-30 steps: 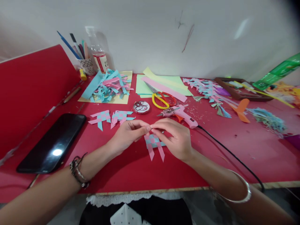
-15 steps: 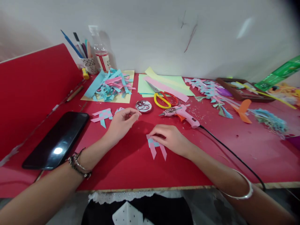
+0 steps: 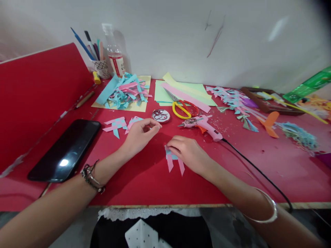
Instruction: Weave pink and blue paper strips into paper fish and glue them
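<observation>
My right hand [image 3: 190,153] rests on the red tabletop with thumb and fingers pressed together at the top of a small woven paper piece [image 3: 169,162]. This piece is a pink and light-blue check with two pink tails pointing towards me; the hand covers part of it. Farther left, my left hand [image 3: 142,134] hovers over the table, thumb and forefinger brought together. Whether anything is between those fingertips cannot be made out. Just beyond it sits a round tin [image 3: 160,116]. Beside the left hand lie a woven paper fish [image 3: 116,125] and a second woven piece [image 3: 133,121], partly covered.
A pink glue gun [image 3: 203,124] with a black cord lies beyond my right hand, near scissors [image 3: 183,108]. Paper strips [image 3: 126,91] are heaped at the back left. A phone [image 3: 66,150] lies at left. Woven garlands [image 3: 230,98] and a brown tray [image 3: 271,100] are at right.
The view has shifted slightly. My left hand has moved slightly right, still pinched. My right hand stays at the woven paper piece, its fingers closer to the piece's top edge.
</observation>
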Demonstrator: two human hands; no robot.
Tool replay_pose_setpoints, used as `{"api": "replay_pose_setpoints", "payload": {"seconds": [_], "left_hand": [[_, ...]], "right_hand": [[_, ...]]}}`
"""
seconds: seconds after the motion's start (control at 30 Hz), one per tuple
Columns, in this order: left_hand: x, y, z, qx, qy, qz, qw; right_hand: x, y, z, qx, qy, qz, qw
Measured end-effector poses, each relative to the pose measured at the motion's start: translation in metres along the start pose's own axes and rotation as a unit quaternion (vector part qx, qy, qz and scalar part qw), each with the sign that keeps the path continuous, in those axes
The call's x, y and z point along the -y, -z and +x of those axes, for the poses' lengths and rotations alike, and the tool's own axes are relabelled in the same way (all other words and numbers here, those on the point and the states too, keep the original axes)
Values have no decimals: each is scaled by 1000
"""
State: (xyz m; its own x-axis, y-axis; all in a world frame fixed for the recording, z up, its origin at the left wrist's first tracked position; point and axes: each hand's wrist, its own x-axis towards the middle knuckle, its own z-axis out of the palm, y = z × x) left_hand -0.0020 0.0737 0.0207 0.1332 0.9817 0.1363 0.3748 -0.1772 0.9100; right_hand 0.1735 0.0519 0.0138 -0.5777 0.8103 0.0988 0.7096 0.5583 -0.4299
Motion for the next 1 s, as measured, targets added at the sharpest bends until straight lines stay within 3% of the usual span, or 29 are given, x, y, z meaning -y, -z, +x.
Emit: {"api": "replay_pose_setpoints", "payload": {"seconds": [0.27,0.5,0.67,0.77,0.87,1.0], "left_hand": [[-2,0,-1,0,-6,-1,1000],[2,-1,0,4,-16,15,1000],[-2,4,-1,6,-68,63,996],[-3,10,-2,78,-174,115,975],[1,13,-1,203,-272,179,923],[7,12,-1,288,-320,238,870]], "right_hand": [[-1,-3,-1,-8,-11,-55,998],[1,1,-1,-10,-21,-29,999],[0,1,-2,-9,-11,-39,999],[-2,0,-3,-11,-6,-38,999],[-3,0,-3,-17,-6,-32,999],[-4,-2,-2,-29,-9,-18,999]]}}
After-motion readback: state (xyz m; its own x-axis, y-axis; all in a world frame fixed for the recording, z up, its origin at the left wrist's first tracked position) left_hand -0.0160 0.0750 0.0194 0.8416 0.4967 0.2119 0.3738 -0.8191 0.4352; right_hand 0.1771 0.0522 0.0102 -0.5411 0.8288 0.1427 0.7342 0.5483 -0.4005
